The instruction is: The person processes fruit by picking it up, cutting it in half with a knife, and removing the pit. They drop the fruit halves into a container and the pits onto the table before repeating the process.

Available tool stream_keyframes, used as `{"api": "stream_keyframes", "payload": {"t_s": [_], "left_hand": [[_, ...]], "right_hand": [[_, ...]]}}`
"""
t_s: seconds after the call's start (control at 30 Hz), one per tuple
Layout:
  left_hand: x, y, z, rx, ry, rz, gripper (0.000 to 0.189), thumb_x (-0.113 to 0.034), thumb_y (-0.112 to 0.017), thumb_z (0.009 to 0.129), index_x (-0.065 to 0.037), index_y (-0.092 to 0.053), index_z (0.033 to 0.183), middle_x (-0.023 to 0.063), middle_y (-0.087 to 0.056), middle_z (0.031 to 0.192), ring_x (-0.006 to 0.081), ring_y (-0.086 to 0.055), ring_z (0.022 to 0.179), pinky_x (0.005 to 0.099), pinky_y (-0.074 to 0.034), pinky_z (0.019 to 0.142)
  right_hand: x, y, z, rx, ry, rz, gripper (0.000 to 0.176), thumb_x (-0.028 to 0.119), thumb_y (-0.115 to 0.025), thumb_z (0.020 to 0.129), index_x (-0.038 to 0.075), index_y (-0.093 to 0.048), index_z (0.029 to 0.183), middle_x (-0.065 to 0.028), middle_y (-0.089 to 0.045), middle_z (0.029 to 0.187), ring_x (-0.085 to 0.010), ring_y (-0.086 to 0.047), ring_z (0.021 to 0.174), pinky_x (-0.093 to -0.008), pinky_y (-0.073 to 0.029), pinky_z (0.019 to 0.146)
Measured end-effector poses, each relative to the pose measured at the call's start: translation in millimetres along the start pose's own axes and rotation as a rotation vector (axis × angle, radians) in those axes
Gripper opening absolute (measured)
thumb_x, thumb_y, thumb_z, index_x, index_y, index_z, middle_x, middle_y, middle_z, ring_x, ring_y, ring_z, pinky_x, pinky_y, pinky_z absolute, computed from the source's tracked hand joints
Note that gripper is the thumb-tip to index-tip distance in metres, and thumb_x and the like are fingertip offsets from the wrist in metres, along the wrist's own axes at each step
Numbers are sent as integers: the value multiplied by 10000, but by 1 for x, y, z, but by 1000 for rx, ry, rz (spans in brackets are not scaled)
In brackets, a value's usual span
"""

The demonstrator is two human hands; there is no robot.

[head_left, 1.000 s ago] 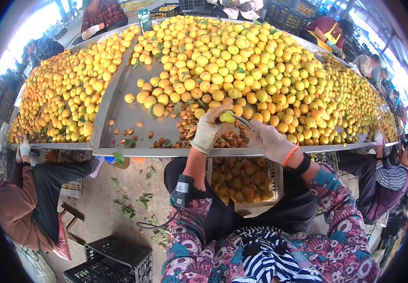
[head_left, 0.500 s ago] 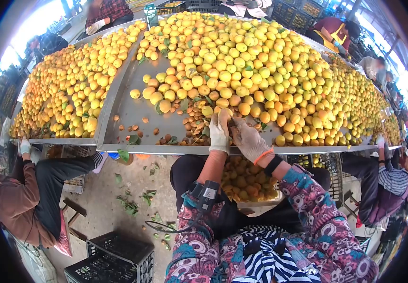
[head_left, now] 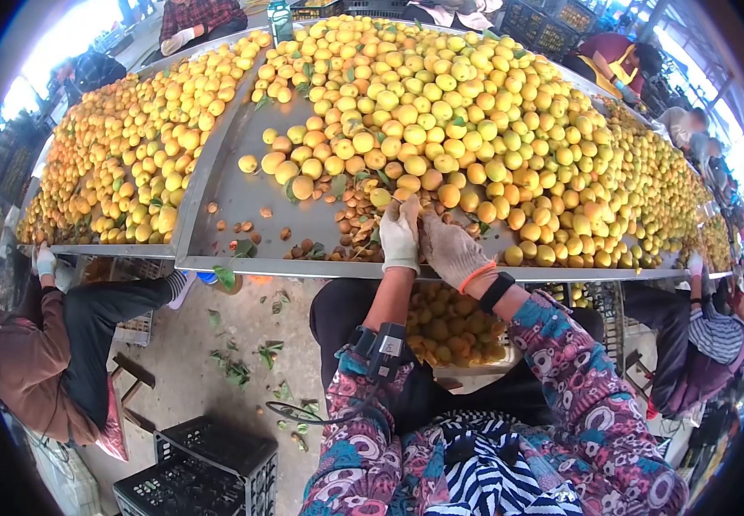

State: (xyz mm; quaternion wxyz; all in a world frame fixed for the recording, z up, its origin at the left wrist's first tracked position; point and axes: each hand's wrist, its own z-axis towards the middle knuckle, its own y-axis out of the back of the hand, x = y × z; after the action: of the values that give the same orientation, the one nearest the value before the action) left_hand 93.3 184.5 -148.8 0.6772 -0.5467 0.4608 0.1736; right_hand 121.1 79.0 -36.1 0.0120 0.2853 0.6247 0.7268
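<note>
My left hand (head_left: 399, 239), in a white glove, is closed with its fingertips around an apricot, mostly covered by the fingers. My right hand (head_left: 451, 248), in a stained beige glove with an orange band at the wrist, is closed right against it; what its fingers hold is hidden. Both hands are over the front edge of the metal sorting table (head_left: 299, 222). Just left of them lies a small pile of brown apricot pits (head_left: 355, 215) with dry leaves. The big heap of yellow-orange apricots (head_left: 467, 112) rises beyond my fingertips.
Below the table edge, between my knees, stands a container of apricot flesh (head_left: 454, 325). A metal divider (head_left: 217, 155) separates another apricot heap (head_left: 144, 155) at left. Black crates (head_left: 196, 469) stand on the floor at lower left. Other people sit around the table, one at left (head_left: 32, 361).
My hands stay together at nearly the same spot, with the fingers shifting slightly around the apricot. The whole view has tilted a little.
</note>
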Motion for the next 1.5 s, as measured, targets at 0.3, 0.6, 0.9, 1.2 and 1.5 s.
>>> {"api": "stream_keyframes", "payload": {"t_s": [0.3,0.6,0.9,1.2,1.5], "left_hand": [[-18,-7,-3,181,-174,255,273,-187,-516,928,52,-559,1053,152,-618,946,241,-587,894,327,-452,793],[-36,-25,-20,103,86,-121,435,-342,-439,903,-13,-524,1175,58,-598,909,126,-575,695,247,-467,593],[-49,-24,-15,304,116,-17,423,-289,-380,909,30,-508,1156,95,-615,806,162,-605,606,259,-481,515],[-84,-23,-21,524,78,-158,404,-161,-375,887,31,-487,1224,130,-570,1154,224,-682,716,270,-570,587],[-75,-4,6,716,-109,555,404,-117,-401,848,-32,-536,1220,120,-641,1008,220,-676,703,316,-539,612]], "right_hand": [[-12,7,2,-98,31,488,247,197,-512,942,8,-481,1098,-159,-599,751,-321,-589,688,-397,-464,682],[-14,16,4,133,-513,1602,235,239,-546,966,77,-496,1130,47,-501,733,-37,-413,515,-187,-330,416],[-21,42,28,-208,-252,737,336,258,-671,876,31,-505,1060,14,-544,766,-60,-482,619,-208,-416,552],[-36,56,23,51,-420,1734,184,276,-597,923,104,-531,926,32,-490,642,-45,-432,481,-201,-325,393],[-49,53,6,35,-415,1670,180,268,-602,921,115,-508,918,18,-494,692,-75,-442,494,-203,-343,409]]}}
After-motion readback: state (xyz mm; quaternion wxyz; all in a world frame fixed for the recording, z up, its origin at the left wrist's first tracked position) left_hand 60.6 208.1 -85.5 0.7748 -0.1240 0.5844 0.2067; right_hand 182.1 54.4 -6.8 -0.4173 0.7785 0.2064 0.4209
